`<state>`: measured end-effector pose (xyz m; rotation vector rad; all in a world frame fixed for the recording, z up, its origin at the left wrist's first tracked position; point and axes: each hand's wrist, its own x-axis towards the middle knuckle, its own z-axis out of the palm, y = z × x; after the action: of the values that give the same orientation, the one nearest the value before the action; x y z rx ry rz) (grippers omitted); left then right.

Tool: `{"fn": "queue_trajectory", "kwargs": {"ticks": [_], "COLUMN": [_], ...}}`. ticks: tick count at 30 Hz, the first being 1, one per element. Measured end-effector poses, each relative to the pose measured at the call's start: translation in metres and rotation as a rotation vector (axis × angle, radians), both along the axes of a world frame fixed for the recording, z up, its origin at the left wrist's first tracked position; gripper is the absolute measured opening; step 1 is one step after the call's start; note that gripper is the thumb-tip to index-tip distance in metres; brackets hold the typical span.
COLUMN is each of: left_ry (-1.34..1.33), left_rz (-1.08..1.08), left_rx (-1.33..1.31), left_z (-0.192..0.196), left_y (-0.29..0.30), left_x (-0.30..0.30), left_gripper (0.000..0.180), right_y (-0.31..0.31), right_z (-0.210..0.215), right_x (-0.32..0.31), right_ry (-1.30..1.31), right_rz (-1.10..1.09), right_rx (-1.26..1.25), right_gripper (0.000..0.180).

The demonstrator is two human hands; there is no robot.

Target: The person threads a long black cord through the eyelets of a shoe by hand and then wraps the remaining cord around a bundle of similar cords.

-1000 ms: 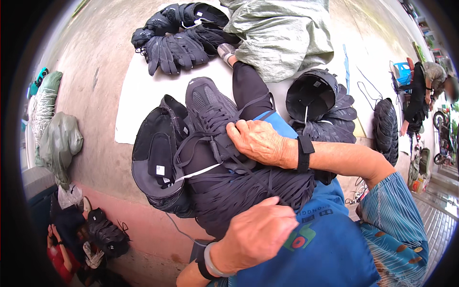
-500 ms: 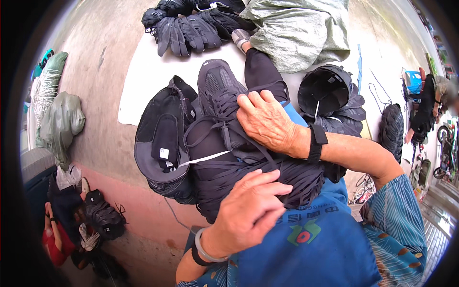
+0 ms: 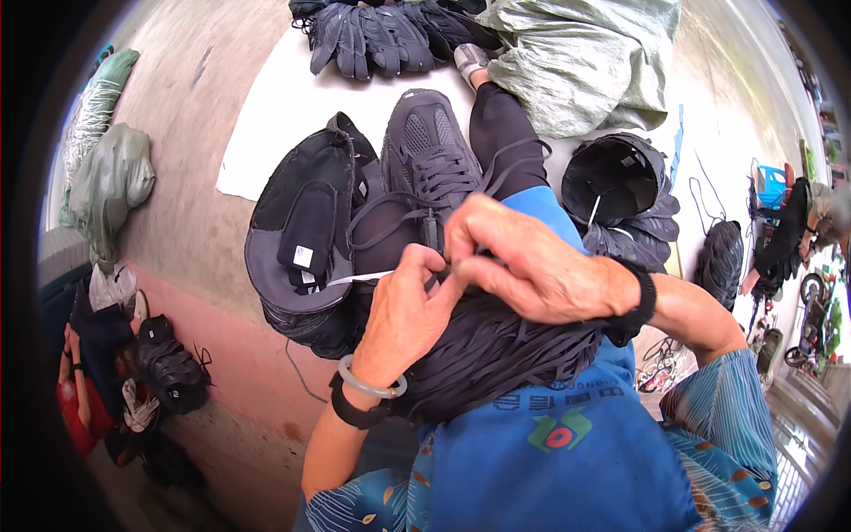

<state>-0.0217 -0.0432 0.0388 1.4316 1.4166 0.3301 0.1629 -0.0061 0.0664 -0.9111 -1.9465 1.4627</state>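
A dark grey lace-up sneaker (image 3: 432,146) rests on my lap with its toe pointing away. Its shoelace (image 3: 377,217) is threaded through the upper eyelets and loops out loosely to the left. Over the sneaker's near end, my left hand (image 3: 409,306) and my right hand (image 3: 536,262) meet, both pinched at the fingertips. Whatever lies between the fingers is hidden. Below them, a thick bundle of dark laces (image 3: 510,359) is spread across my lap. To the left, several black shoe uppers (image 3: 306,213) are nested together, with a white strap (image 3: 363,277) running from them toward my left hand.
Another nested stack of black uppers (image 3: 612,182) stands to the right. Beyond lie a row of dark uppers (image 3: 372,40) on a white sheet (image 3: 266,142) and a pale green woven sack (image 3: 581,62). Other people sit at the far left (image 3: 80,390) and far right (image 3: 767,257).
My right hand has drawn back from the sneaker's laces toward its near end. The left hand has moved up and left to meet it. Both are now pinched together, and the view has shifted slightly.
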Motion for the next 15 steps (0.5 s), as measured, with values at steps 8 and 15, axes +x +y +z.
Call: {"fn": "queue_trajectory", "kwargs": {"ticks": [8, 15], "left_ry": [0.406, 0.298], "left_rz": [-0.374, -0.284], "left_rx": [0.283, 0.274], "left_z": [-0.003, 0.008], "left_y": [0.003, 0.005], "left_x": [0.000, 0.003], "left_gripper": [0.020, 0.025], "right_y": [-0.039, -0.097], "right_z": [0.070, 0.112], "right_x": [0.038, 0.119], "right_ry": [0.369, 1.119], "right_rz": [0.494, 0.784], "right_rx": [-0.577, -0.331], "right_gripper": [0.018, 0.032]}}
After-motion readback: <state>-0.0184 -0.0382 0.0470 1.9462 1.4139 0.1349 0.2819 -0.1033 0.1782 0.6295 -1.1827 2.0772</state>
